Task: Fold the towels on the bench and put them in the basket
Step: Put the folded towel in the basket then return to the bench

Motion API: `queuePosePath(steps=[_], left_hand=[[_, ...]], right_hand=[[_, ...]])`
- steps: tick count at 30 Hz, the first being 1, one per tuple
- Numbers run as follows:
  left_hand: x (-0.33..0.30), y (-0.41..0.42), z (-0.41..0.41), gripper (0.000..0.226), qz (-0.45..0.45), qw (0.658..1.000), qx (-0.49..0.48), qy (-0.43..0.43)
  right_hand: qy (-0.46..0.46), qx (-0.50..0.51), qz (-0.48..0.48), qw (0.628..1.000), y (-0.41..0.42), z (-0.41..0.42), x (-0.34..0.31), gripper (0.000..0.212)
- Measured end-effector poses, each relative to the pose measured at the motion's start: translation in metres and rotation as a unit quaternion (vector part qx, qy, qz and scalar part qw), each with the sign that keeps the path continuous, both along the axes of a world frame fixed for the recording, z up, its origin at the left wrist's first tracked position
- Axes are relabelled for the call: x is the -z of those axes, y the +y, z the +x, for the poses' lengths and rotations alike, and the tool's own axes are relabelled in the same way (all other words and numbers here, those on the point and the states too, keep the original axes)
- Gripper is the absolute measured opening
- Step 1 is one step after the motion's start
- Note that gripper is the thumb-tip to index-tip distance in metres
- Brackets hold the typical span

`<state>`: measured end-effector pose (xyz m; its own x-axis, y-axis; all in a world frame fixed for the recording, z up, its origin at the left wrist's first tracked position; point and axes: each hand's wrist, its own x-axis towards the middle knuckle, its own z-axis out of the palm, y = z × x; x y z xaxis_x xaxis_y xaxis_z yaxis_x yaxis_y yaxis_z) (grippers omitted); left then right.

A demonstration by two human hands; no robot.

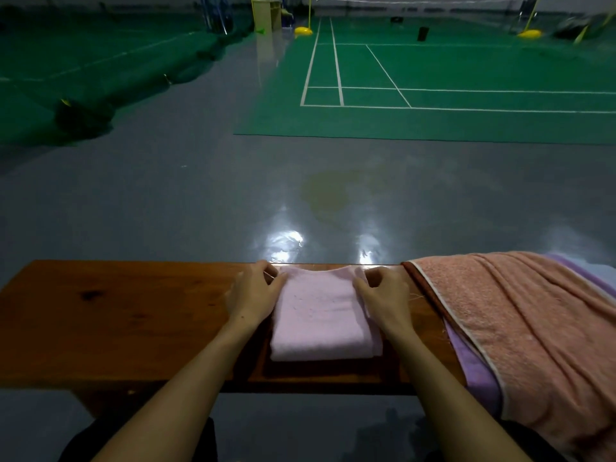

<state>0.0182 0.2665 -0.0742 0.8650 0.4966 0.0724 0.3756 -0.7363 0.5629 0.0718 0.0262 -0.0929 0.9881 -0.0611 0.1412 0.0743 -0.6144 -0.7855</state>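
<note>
The pink towel (321, 315) is soft terry cloth, already folded into a compact, thick rectangle, so it looks light and limp rather than stiff; judged from its plump near edge, it holds several layers that would slide apart or sag open if lifted by one corner. The safest hold is probably from both short sides at once, with fingers under the stack and thumbs on top, or with a flat palm beneath it. It lies in the middle of the wooden bench (116, 321), directly in front of the person and between the two forearms. The left hand (253, 295) grips its far left corner, fingers curled around the edge, and the right hand (383, 293) pinches the far right corner in the same way; both hands touch the cloth at its far end, while the near end rests free on the wood. Just to the right, an unfolded salmon-coloured towel (520, 328) is draped over a purple towel (480, 371), both hanging off the front of the bench and well clear of the hands. No basket shows in view.
</note>
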Motion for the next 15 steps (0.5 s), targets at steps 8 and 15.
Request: queuePosePath(steps=[8, 15], left_hand=[[0.003, -0.010, -0.028, 0.022, 0.092, 0.976, 0.156, -0.125], [0.029, -0.033, -0.042, 0.063, 0.195, 0.925, 0.314, 0.083]], right_hand=[[-0.225, -0.131, -0.227, 0.939, 0.023, -0.041, -0.010, 0.038], [-0.056, -0.271, -0.351, 0.895, 0.043, -0.058, 0.026, 0.073]])
